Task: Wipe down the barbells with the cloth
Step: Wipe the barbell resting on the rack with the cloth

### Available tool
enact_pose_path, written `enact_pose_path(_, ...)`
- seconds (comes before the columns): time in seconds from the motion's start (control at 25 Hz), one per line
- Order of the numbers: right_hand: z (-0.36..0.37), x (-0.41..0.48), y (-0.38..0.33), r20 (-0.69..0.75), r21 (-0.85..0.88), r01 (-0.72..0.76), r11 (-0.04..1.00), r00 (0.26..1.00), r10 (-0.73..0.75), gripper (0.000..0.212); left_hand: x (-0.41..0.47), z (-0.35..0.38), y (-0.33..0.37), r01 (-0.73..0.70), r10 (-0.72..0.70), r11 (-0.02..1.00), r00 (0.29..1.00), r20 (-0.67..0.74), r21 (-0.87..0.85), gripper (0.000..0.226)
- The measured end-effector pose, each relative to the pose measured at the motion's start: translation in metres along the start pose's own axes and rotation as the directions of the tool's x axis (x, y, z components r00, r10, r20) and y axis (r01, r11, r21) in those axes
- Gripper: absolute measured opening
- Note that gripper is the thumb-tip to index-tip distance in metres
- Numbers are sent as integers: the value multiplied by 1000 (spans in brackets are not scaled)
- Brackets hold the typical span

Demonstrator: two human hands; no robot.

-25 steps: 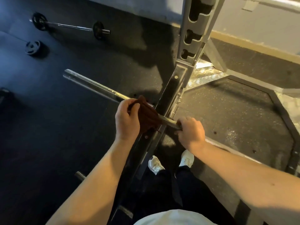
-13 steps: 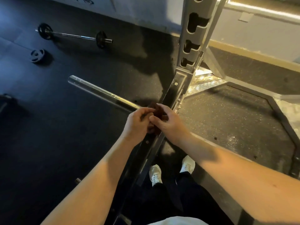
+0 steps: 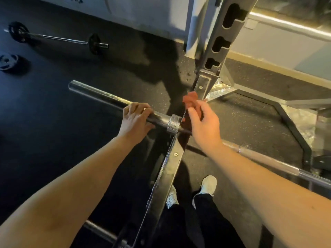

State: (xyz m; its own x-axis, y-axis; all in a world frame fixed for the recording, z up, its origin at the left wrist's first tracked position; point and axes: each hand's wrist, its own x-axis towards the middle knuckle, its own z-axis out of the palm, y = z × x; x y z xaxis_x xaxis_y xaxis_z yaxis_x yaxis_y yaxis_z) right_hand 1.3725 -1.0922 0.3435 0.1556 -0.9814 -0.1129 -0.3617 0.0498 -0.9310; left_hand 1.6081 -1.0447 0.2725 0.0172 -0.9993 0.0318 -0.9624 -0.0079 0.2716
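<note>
Now grips the barbell sleeve in the left hand; pinches the red cloth, just passed across, in the right hand. Probably shifts wiping onto the shaft.

We are seeing the cloth only as a red blur, and our right hand is hiding part of it. That hand is covering a bit of the barbell, whose right end is running off the picture.

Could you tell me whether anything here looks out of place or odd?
A loose weight plate lies flat on the floor at far left, apart from the short loaded barbell near it. Nothing else stands out.
</note>
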Motion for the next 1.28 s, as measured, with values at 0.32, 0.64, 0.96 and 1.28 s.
enact_pose_path(0.32,57,-22,62,248,-728,269,630,961,-123,50,15,22,-10,-130,136,986,989,-60,102,63)
enact_pose_path(0.64,58,26,59,42,-657,162,736,983,-179,36,59,9,-16,-168,155,984,974,-165,-65,30)
enact_pose_path(0.96,11,32,4,-98,-156,-58,986,994,43,16,19,33,-16,-153,136,987,961,-239,-55,32)
enact_pose_path(1.28,38,12,34,-10,-420,-18,907,1000,16,35,18,37,-7,-96,78,992,975,-206,-78,39)
